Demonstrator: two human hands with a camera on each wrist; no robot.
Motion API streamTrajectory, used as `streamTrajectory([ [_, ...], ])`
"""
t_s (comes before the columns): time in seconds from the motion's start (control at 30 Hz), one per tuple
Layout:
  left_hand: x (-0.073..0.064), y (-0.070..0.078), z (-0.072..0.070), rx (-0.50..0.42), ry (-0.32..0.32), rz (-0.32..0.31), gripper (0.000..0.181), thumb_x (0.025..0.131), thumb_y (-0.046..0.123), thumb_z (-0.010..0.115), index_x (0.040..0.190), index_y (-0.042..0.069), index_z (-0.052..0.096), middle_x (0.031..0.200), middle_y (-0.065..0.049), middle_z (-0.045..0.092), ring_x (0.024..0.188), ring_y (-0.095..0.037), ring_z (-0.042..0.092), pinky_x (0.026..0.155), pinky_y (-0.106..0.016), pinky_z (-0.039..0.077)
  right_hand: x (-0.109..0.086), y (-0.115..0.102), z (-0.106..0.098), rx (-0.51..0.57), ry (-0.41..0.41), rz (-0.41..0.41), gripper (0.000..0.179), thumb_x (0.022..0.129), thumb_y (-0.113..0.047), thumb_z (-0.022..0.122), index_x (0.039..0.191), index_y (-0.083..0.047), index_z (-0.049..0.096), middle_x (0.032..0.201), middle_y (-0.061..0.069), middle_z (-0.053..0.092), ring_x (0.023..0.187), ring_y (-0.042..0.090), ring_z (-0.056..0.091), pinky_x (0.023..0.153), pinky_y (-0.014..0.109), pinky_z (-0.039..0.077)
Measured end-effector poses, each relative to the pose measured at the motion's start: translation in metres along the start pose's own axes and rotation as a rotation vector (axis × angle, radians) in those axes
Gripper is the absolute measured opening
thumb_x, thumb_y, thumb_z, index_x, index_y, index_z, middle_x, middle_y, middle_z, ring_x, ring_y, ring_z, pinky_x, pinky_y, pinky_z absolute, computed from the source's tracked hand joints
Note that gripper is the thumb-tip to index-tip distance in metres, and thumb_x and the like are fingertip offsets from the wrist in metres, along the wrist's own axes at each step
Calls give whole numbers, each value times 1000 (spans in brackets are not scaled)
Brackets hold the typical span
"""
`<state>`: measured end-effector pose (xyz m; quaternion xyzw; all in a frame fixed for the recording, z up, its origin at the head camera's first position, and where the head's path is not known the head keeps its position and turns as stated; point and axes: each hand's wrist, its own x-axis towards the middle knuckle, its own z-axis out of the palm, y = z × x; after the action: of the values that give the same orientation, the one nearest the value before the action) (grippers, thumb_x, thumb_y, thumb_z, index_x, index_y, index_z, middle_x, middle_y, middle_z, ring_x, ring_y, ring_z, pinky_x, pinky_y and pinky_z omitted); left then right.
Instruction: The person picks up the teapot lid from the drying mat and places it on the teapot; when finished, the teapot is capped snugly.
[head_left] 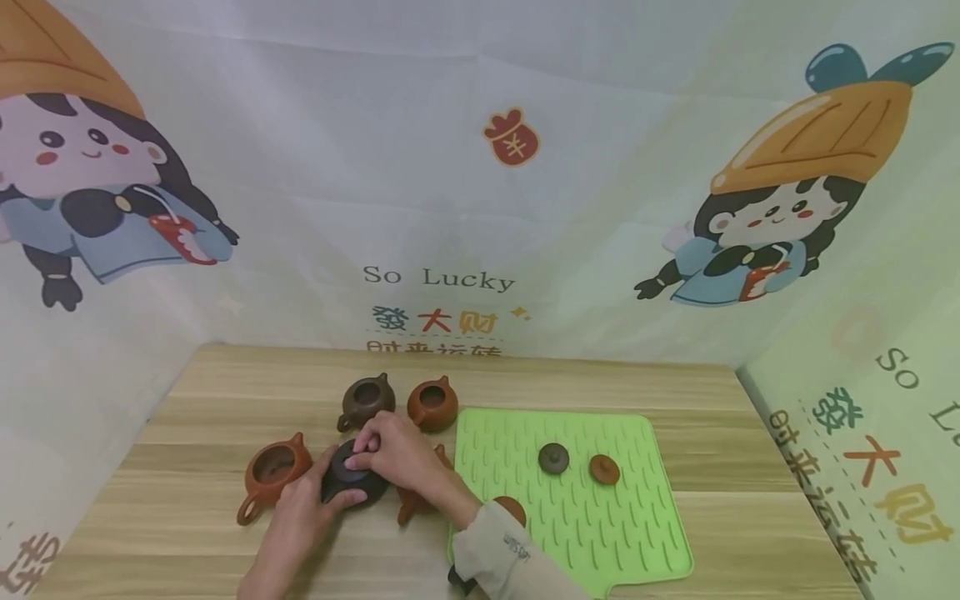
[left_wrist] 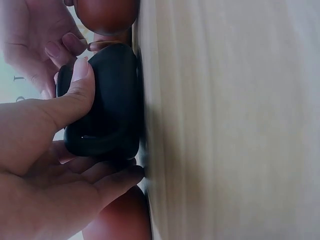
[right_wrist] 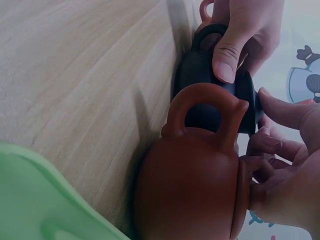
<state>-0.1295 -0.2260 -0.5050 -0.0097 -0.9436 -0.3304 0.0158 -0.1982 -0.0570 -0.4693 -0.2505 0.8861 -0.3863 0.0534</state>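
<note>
A black teapot stands on the wooden table in the head view. My left hand grips it, the thumb on its near side in the left wrist view and the fingers round its handle side. With thumb and fingers, my right hand pinches the knob of the black lid, which lies at the pot's mouth. Whether the lid is fully seated I cannot tell. Beneath my right forearm is a red-brown teapot, partly hidden in the head view. Another red-brown teapot stands left of my left hand.
Behind the hands are a dark brown teapot and an orange-brown teapot, both without lids. On the right, a green mat bears a dark lid, a red-brown lid and another reddish lid, half covered by my sleeve.
</note>
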Motion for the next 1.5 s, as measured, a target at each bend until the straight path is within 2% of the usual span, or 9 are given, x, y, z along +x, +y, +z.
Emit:
streamTrajectory([
  [0.3, 1, 1, -2, 0, -49, -30, 85, 94, 30, 87, 154, -16, 48, 144, -45, 59, 130, -65, 60, 106, -71, 52, 2, 4, 5, 43, -32, 44, 18, 90, -17, 93, 88, -8, 78, 80, -8, 56, 71, -2, 46, 66, 14, 41],
  [0.57, 3, 0, 0, -3, -35, -17, 83, 95, 28, 87, 153, -16, 49, 143, -45, 60, 129, -64, 61, 106, -71, 52, 3, 4, 4, 10, -40, 56, 19, 90, -20, 94, 89, -10, 78, 81, -7, 59, 75, -1, 48, 69, 15, 42],
  [0.7, 6, -4, 5, 2, 3, 23, 84, 92, 30, 89, 151, -16, 50, 140, -45, 61, 125, -65, 63, 102, -71, 54, -6, 4, -13, 22, 1, 10, 23, 95, -24, 90, 107, -7, 78, 96, 1, 66, 84, 2, 51, 84, 16, 49],
  [0.8, 6, -7, 9, 6, 23, 37, 86, 89, 32, 89, 151, -15, 52, 138, -45, 62, 123, -64, 65, 99, -71, 56, -25, 12, -41, 80, 38, -59, 25, 101, -23, 83, 115, -4, 77, 104, 9, 68, 87, 6, 56, 88, 20, 52],
  [0.97, 5, -2, 7, 6, -22, -10, 91, 91, 33, 88, 154, -17, 46, 147, -46, 55, 131, -65, 59, 105, -71, 53, -74, 48, -94, 102, -47, -126, 15, 104, -16, 78, 108, -2, 77, 97, 6, 70, 81, 2, 57, 74, 21, 54],
  [1.07, 4, 1, 5, 17, -53, -34, 92, 95, 30, 86, 157, -20, 40, 153, -46, 48, 136, -65, 55, 108, -72, 51, -103, 94, -102, 53, -117, -136, 19, 105, -25, 79, 113, -7, 77, 102, 1, 71, 84, 3, 60, 75, 24, 56],
  [1.2, 5, -9, 12, 17, -5, 14, 93, 93, 29, 88, 156, -21, 39, 151, -48, 49, 131, -67, 58, 103, -73, 53, -131, 157, -87, 26, -178, -148, 24, 101, -36, 82, 116, -19, 77, 109, -6, 70, 86, 3, 60, 74, 23, 56],
  [1.33, 5, -24, 20, 36, 123, 122, 91, 88, 32, 91, 151, -17, 48, 141, -44, 61, 118, -65, 66, 91, -73, 58, -144, 185, -73, 62, -176, -121, 23, 96, -31, 88, 113, -27, 74, 107, -13, 65, 83, -3, 57, 71, 20, 55],
  [1.5, -8, -7, -16, 53, 195, 134, 79, 92, 23, 90, 151, -14, 52, 139, -44, 62, 120, -65, 65, 92, -74, 57, -150, 191, -61, 56, -112, -60, 25, 93, -22, 90, 111, -30, 74, 103, -16, 63, 83, -3, 57, 72, 20, 56],
])
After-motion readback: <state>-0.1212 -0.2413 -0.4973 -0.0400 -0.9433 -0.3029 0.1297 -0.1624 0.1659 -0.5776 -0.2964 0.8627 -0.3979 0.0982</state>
